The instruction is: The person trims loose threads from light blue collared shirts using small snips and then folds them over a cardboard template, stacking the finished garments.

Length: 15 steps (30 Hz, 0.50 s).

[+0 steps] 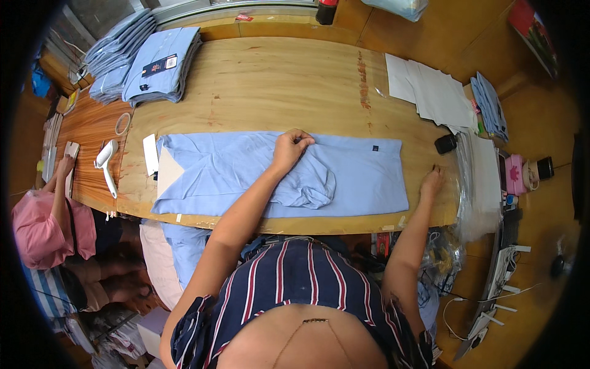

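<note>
A light blue shirt (pixel 362 178), folded into a long strip, lies flat across the table in front of me. Its left part is wrinkled, with a pale triangular patch (pixel 168 171) showing at that end and a white tag (pixel 150 155) beside it. Near the right end is a small dark label (pixel 375 148). My left hand (pixel 294 149) rests on the shirt near its far edge, thumb and fingers pinched on the cloth. Beyond the shirt's right end, my right hand (pixel 432 181) is over the tabletop with curled fingers; what they hold, if anything, is too small to name.
Folded blue shirts (pixel 161 64) are stacked at the far left. A white lint roller (pixel 107 163) and a tape ring (pixel 123 124) lie at left. White sheets (pixel 430 92), a black object (pixel 445 144) and clear plastic bags (pixel 473 190) are at right. A co-worker in pink (pixel 46 227) works at far left.
</note>
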Tool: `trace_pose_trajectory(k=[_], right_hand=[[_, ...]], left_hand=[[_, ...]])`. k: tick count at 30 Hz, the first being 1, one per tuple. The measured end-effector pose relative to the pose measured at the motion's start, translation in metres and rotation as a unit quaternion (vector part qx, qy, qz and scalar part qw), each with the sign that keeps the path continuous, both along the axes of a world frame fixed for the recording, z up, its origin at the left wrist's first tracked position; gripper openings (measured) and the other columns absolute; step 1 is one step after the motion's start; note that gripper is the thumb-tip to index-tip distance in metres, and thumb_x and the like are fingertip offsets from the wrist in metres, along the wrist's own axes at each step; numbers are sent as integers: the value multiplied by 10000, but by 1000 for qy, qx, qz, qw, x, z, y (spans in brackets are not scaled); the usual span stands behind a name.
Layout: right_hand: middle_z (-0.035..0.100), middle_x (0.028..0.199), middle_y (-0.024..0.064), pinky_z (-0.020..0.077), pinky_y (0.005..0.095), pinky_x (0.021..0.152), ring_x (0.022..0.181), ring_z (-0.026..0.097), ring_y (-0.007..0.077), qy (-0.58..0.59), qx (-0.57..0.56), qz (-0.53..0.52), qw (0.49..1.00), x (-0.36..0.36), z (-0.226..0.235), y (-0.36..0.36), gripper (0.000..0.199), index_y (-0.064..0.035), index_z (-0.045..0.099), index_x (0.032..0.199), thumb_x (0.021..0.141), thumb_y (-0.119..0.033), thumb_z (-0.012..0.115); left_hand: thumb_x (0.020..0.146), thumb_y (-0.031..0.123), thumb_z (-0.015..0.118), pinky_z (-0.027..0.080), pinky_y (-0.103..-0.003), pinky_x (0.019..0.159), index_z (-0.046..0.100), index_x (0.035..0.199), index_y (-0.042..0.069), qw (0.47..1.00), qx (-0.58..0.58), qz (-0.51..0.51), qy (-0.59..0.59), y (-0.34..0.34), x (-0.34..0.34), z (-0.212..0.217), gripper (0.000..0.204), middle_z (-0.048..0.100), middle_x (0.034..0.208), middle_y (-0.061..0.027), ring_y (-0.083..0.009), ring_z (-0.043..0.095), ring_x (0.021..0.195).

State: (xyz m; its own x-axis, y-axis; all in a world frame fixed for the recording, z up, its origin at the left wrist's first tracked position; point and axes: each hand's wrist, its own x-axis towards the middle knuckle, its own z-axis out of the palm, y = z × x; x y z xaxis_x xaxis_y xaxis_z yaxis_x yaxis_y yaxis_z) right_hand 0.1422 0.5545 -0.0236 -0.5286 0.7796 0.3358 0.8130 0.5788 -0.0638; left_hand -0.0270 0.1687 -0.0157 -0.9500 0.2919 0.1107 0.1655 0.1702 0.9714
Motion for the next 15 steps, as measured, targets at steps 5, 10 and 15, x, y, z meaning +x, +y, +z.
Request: trace_pose_trajectory(k=[5, 10, 15], right_hand=[[540, 1053, 180, 431, 383, 811, 973, 518, 340, -55, -146, -70, 985, -15, 0, 26, 257, -29, 571, 988, 767, -93, 457], [574, 965, 214, 447, 377, 786, 905, 562, 334, -54, -169, -105, 979, -16, 24, 2, 288, 2, 580, 947, 675, -92, 575], [587, 975, 205, 446, 333, 777, 912, 577, 272, 95, -210, -76, 970, 3, 39, -24, 321, 29, 565, 1004, 704, -85, 556]], left_hand=[[709, 84, 663, 365, -227, 429, 604, 716, -7, 999, 37, 7, -12, 2, 1, 4, 109, 552, 549, -56, -84, 461, 447], [750, 65, 623, 367, -197, 425, 590, 736, -11, 998, 44, 10, -31, -3, -1, 4, 84, 545, 574, -21, -54, 459, 467], [760, 68, 613, 365, -202, 411, 586, 730, -14, 999, 40, 16, -19, -3, 1, 7, 92, 550, 585, -30, -59, 468, 453]])
